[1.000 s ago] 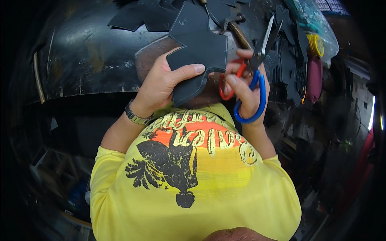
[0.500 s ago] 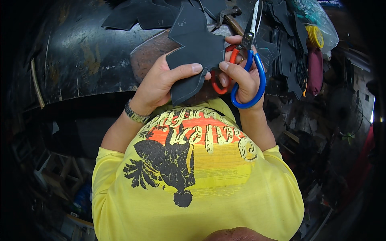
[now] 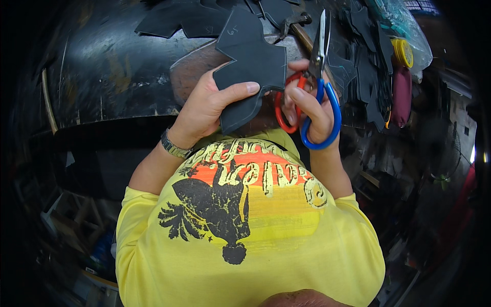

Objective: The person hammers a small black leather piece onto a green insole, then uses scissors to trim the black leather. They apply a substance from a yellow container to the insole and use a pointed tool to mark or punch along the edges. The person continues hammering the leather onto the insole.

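My left hand [image 3: 217, 100] grips a dark, flat cut-out piece of leather-like sheet [image 3: 253, 56], thumb on top and fingers underneath. The piece has pointed corners and pale lines drawn along its edges. Just right of it, my right hand [image 3: 312, 107] is closed round a pair of scissors [image 3: 318, 64] with one red and one blue handle. The blades point up and away from me, nearly together. My right fingertips are a little apart from the sheet's right edge and slightly blurred.
A black worktop [image 3: 112, 77] stretches ahead and left. More dark cut pieces [image 3: 186, 20] lie at its far side, near a hammer [image 3: 302, 33]. Stacked pieces [image 3: 363, 66] stand at the right, beside a yellow roll [image 3: 402, 52], a maroon cylindrical item [image 3: 402, 97] and a clear plastic bag [image 3: 404, 30].
My right hand has let go of the sheet's right edge and shifted slightly right and toward me with the scissors. My left hand still holds the sheet in nearly the same place.
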Available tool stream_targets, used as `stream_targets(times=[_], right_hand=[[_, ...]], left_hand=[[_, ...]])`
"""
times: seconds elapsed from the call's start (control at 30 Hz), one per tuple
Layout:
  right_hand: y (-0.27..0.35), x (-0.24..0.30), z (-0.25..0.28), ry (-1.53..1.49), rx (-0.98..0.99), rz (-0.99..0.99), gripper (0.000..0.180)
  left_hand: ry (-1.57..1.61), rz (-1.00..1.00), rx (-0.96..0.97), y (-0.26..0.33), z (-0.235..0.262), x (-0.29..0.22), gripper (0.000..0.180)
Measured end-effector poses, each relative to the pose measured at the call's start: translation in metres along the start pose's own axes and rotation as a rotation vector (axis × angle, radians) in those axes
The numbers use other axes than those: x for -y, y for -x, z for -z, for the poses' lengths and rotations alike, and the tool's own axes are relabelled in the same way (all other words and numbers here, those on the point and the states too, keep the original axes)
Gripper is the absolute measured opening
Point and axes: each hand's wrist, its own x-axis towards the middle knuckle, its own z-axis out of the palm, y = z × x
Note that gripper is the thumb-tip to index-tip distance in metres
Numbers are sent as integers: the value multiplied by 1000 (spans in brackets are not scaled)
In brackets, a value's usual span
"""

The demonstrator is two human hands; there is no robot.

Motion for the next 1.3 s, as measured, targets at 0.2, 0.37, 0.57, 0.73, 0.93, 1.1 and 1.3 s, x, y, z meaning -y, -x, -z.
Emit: stream_targets(times=[0.2, 0.37, 0.57, 0.73, 0.93, 1.1, 1.3], right_hand=[[27, 5, 18, -13, 247, -150, 62], [38, 9, 30, 38, 382, -323, 58], [40, 6, 27, 160, 340, -386, 59], [39, 6, 23, 240, 302, -396, 78], [39, 6, 20, 228, 276, -406, 78], [38, 5, 21, 164, 308, -370, 56], [37, 1, 23, 155, 306, -363, 43]], left_hand=[[-23, -42, -50, 0, 4, -8, 33], [7, -147, -106, -3, 1, -9, 34], [20, -130, -108, -3, 1, -11, 35], [72, -145, -84, -3, 1, -11, 34], [37, -154, -85, -2, 1, -11, 35], [30, -176, -93, -3, 0, -11, 35], [17, -204, -78, -2, 2, -11, 33]])
